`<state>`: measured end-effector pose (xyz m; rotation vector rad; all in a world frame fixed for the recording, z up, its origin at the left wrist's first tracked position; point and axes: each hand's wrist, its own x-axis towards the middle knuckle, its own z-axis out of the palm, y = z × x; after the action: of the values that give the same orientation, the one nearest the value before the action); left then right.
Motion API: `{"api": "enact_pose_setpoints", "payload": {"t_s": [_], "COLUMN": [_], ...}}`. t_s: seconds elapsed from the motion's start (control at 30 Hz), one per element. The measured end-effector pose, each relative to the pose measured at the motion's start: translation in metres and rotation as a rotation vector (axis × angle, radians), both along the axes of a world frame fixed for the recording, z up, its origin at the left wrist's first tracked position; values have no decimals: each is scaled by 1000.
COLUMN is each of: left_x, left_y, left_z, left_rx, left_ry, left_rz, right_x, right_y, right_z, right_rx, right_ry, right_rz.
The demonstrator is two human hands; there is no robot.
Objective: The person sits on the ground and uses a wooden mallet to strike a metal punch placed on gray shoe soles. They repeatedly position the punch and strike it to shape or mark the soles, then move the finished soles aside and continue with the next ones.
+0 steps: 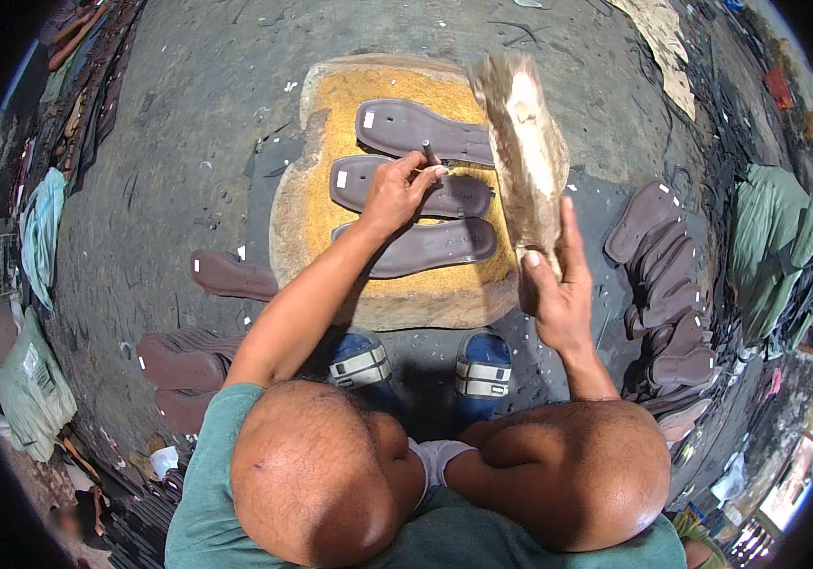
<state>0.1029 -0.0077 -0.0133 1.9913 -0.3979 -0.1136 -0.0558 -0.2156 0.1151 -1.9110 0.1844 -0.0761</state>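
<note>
Apparently, the work is midway: the left hand (393, 194) pinches a short, dark, rod-shaped punch (428, 150) at the middle brown, sole-shaped piece (468, 196) on the broad, pale block with a yellow top (290, 228); whether its tip touches is unclear. The right hand (560, 296) grips a rough, pale wooden mallet (528, 142) above the block's right side, thumb along its near end, forearm pointing forward. The left forearm slants inward over the block's near left corner, fingertips closed together.

On the block's far part, another brown sole (413, 129) shows small dark holes; on its near part, a third brown sole (437, 248) shows none where visible. Left of the block lie a single brown sole (231, 276) and a brown stack (179, 363); right of it, a brown pile (665, 254). Which of those are finished, I cannot tell.
</note>
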Motion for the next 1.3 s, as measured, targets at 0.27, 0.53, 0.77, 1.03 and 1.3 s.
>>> {"api": "enact_pose_setpoints", "payload": {"t_s": [0.27, 0.53, 0.77, 1.03, 1.3], "left_x": [-10, -14, -10, -29, -35], "left_y": [-5, -6, 5, 10, 8], "left_z": [7, 6, 5, 0, 8], "left_rx": [106, 137, -635, -96, 13], "left_ry": [-355, -246, 427, 49, -72], "left_rz": [-53, -25, 101, -67, -71], "right_x": [3, -34, -48, -31, -6], "right_y": [-24, 8, -8, -4, -3], "right_z": [37, -44, -47, -28, 20], "right_rx": [462, -281, -412, -131, -28], "right_ry": [-512, 62, 338, 79, -135], "right_rz": [93, -56, 60, -38, 18]}}
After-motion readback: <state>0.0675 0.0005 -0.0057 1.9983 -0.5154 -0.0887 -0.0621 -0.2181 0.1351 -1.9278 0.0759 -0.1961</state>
